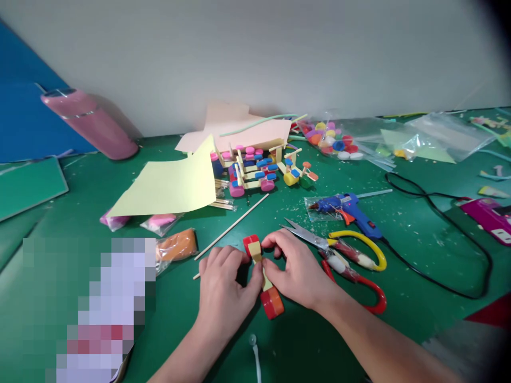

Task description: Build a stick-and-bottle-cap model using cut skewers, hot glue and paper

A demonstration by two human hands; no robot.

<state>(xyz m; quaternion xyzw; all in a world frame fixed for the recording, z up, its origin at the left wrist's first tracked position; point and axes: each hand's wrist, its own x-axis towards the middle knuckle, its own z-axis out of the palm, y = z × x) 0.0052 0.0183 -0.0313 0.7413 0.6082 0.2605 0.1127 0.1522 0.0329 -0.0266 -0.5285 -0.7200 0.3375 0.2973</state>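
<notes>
Between my hands lies a small toy car (254,250) made from a pale craft stick, with a red cap wheel (251,238) at the far end and red and orange caps (272,303) at the near end. My left hand (225,282) grips the stick's middle from the left, thumb and fingers closed on it. From the right, the thumb of my right hand (297,266) presses against the same stick, while its index finger reaches toward the far wheel. The fingertips partly hide the middle. Scissors (305,234) with yellow and red handles lie just right of my right hand.
Finished toy cars (251,175) stand behind, near yellow paper (167,186). A blue glue gun (351,207) with a black cord lies right. Thin wooden sticks (233,226), an orange clay packet (176,244), bagged caps (329,138) and a pink bottle (93,122) surround the work.
</notes>
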